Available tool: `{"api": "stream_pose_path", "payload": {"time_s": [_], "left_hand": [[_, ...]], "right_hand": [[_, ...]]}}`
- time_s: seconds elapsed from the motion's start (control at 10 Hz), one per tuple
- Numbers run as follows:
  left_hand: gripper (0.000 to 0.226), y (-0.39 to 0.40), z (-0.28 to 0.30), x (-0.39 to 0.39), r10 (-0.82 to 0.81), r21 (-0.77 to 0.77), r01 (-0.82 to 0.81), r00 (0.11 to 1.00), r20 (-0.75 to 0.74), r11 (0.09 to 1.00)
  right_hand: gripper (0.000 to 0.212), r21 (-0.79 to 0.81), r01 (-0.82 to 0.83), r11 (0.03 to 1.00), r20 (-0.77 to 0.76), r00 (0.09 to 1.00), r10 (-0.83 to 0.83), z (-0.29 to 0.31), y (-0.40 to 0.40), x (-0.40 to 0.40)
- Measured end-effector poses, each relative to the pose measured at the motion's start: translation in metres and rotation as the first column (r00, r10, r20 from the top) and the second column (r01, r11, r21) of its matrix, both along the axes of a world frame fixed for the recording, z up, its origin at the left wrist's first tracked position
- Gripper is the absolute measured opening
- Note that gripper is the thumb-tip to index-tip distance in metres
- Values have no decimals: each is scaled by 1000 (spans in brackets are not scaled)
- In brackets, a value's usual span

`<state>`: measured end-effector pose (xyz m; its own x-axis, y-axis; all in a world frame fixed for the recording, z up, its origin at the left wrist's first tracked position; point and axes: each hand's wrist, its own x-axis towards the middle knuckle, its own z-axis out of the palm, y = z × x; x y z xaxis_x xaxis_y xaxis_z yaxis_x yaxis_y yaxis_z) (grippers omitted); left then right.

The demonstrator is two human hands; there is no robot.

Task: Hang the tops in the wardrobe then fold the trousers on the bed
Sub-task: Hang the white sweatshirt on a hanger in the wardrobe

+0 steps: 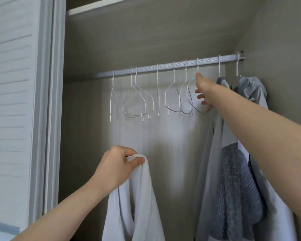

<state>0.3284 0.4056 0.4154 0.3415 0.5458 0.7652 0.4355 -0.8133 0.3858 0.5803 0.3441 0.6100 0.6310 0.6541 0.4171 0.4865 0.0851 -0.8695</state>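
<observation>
My left hand grips the bunched top edge of a white top, which hangs down from it in front of the open wardrobe. My right hand reaches up to the rail, its fingers spread at the rightmost empty white wire hanger; whether they hold it is unclear. Several more empty wire hangers hang along the rail to the left. At the rail's right end a light grey top and a grey collared top hang on hangers.
A louvred white sliding door stands at the left. A shelf runs above the rail. The wardrobe's right wall is close behind the hung clothes, and a dark blue-grey ribbed garment hangs among them.
</observation>
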Motion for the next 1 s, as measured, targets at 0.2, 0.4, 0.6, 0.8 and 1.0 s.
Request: {"api": "stream_pose_path", "payload": {"time_s": [0.2, 0.4, 0.6, 0.8, 1.0], "left_hand": [[41, 0, -7, -12, -16, -35, 15, 999, -30, 999], [41, -1, -6, -22, 10, -43, -10, 1000, -18, 999], [44, -6, -8, -32, 20, -60, -20, 1000, -9, 998], [41, -11, -32, -43, 36, -242, -21, 998, 58, 970], [51, -16, -68, -52, 54, -436, 24, 985, 166, 900]], "right_hand": [[43, 27, -44, 999, 82, 996, 41, 15, 9, -12], [43, 131, -18, 991, 143, 990, -1, 13, 10, -10], [45, 293, 46, 955, 61, 996, -67, 3, -10, -14], [26, 317, -20, 948, 159, 987, -33, -72, -67, -52], [13, 266, -124, 956, 57, 992, 113, -152, -151, -90]]}}
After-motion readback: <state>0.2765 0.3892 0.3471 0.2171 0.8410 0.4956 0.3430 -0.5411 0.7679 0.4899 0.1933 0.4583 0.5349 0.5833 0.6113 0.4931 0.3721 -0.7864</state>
